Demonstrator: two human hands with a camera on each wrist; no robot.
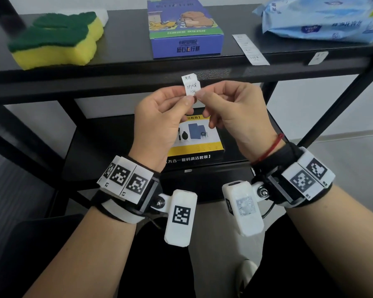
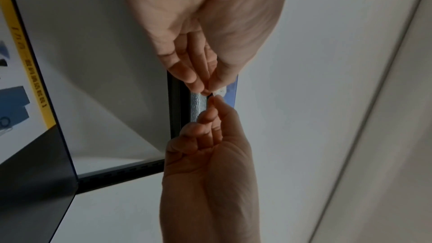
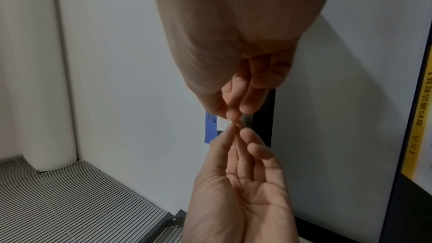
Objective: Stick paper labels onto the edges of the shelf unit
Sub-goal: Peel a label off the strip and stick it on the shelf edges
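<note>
Black metal shelving (image 1: 116, 80) stands close in front of me against a pale wall, and I hold my hands up before its top edge. My left hand (image 1: 159, 123) and right hand (image 1: 235, 117) meet thumb to thumb, each pinching the lower end of a small white paper label (image 1: 190, 86) between thumb and forefinger, my other fingers loosely curled beneath. It stands upright with handwritten characters on its face and its top corner bent, raised just in front of the shelf's front rail; I cannot tell whether it touches. Below my hands a yellow and black box (image 1: 195, 140) lies on the lower shelf. Beyond, on the top shelf, sit a green and yellow sponge (image 1: 54, 39), a purple box (image 1: 184, 29), a white backing strip (image 1: 250, 49) and a blue wipes pack (image 1: 319, 18).
</note>
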